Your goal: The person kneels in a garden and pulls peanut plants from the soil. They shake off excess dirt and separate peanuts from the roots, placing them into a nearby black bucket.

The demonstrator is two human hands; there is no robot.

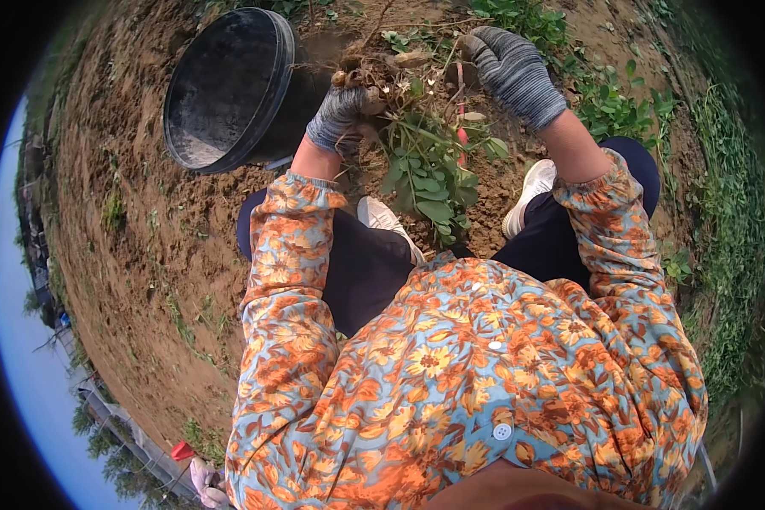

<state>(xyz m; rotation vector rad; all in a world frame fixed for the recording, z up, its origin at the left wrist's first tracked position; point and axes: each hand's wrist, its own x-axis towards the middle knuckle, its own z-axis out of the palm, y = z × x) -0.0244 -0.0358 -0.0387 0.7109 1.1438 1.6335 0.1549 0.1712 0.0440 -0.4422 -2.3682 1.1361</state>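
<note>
My left hand [341,121], in a grey knitted glove, is closed on the root end of an uprooted peanut plant [428,182]. Its leaves hang down between my shoes, and soil-covered pods cling about its roots. To the right of the roots, my right hand [507,73] wears a like glove, with its fingers bent and fingertips close together; whether something small is between them cannot be told. Behind the plant, partly hidden, a tool's thin red handle [462,137] shows over the soil.
A black bucket [229,89] lies tilted on the soil at the upper left. Leafy plants [612,108] grow at the right, beside a strip of grass [733,255]. Far off at the lower left is a person [205,481] with something red.
</note>
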